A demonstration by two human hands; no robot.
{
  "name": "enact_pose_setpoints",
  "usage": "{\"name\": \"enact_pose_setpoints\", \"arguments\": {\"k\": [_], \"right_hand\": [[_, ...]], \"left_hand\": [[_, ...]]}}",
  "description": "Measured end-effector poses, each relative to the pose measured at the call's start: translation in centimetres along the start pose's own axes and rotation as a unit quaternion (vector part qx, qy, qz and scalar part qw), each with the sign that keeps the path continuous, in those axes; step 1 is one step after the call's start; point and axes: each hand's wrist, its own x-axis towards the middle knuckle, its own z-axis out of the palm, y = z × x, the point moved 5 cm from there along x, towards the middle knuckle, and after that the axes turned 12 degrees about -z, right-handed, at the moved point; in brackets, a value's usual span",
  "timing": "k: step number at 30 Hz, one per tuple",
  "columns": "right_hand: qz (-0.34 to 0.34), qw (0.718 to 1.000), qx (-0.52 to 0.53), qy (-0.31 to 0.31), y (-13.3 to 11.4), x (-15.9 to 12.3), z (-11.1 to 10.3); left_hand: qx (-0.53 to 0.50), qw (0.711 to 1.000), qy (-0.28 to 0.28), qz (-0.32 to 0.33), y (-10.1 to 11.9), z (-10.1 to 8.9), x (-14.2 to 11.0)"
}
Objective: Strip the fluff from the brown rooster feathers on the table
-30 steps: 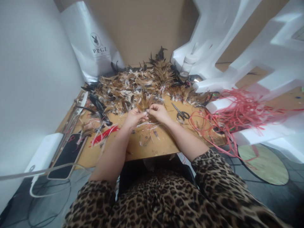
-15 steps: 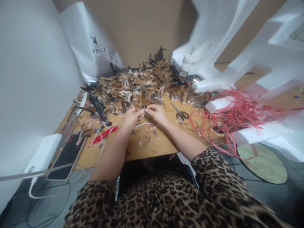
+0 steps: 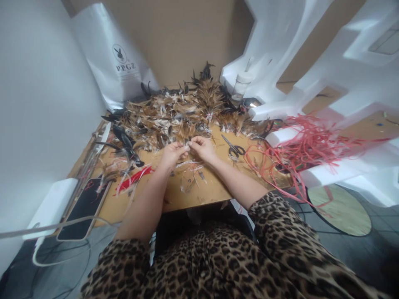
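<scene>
My left hand and my right hand meet over the middle of the table, fingers pinched together almost tip to tip. A small bunch of brown feathers fans out just beyond the fingertips, its base between them. The fingers cover the exact grip. Behind it spreads a big heap of brown and pale feathers. Dark scissors lie right of my right hand. Black feathers and a red strip lie left of my left hand.
A tangle of red plastic strings hangs over white foam pieces on the right. On the left are a phone and a white power bank with a cable. A clear bottle and a silver bag stand behind.
The whole view has shifted slightly, so most things sit a little further left. My hands stay together at the feather bunch, with only slight finger movement.
</scene>
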Motion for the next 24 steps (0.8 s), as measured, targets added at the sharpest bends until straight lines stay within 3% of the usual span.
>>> {"name": "enact_pose_setpoints", "arguments": {"k": [3,5,8,13,16,19,24], "right_hand": [[-0.043,0.997,-0.06,0.026,-0.9,0.8,-1.5],[-0.068,0.99,-0.094,0.074,-1.9,1.5,-3.9],[-0.088,0.966,-0.166,0.18,-3.6,2.2,-9.4],[-0.093,0.923,-0.26,0.267,-5.2,2.0,-19.5],[-0.037,0.89,-0.329,0.314,-5.0,1.3,-23.8],[0.045,0.874,-0.371,0.311,-3.9,0.9,-25.7],[0.12,0.842,-0.433,0.297,-2.5,0.7,-26.4]], "left_hand": [[0.001,1.0,0.008,0.007,0.2,0.0,0.0],[0.003,1.0,0.019,0.017,0.4,-0.1,0.0],[0.005,0.999,0.038,0.033,0.6,-0.6,0.1],[0.027,0.998,0.046,0.039,0.4,-0.6,0.2],[0.047,0.997,0.044,0.043,0.2,-0.6,0.4],[0.06,0.996,0.046,0.045,0.0,-0.8,0.7],[0.055,0.996,0.062,0.039,-0.1,-1.3,0.9]]}}
